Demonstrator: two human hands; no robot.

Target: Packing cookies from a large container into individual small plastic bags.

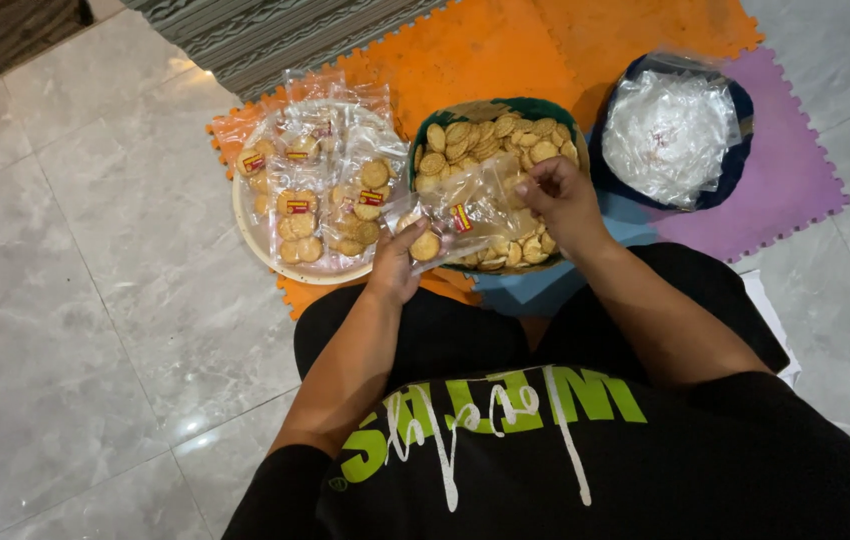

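Glossy grey marble floor tiles (75,300), foam mats (505,50), perhaps a striped rug (275,30).

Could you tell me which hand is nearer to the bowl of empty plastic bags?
Right. The right hand is over the cookie bowl, just left of the bowl of empty plastic bags. The left hand is farther left, holding a cookie bag.

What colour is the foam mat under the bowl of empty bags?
Purple, seen in the head view: the mat lies under the bowl.

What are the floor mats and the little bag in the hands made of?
The orange and purple interlocking floor mats look like matte foam, judging by their jigsaw edges. The small clear bag between the left hand and right hand seems thin glossy plastic: see-through, crinkled.
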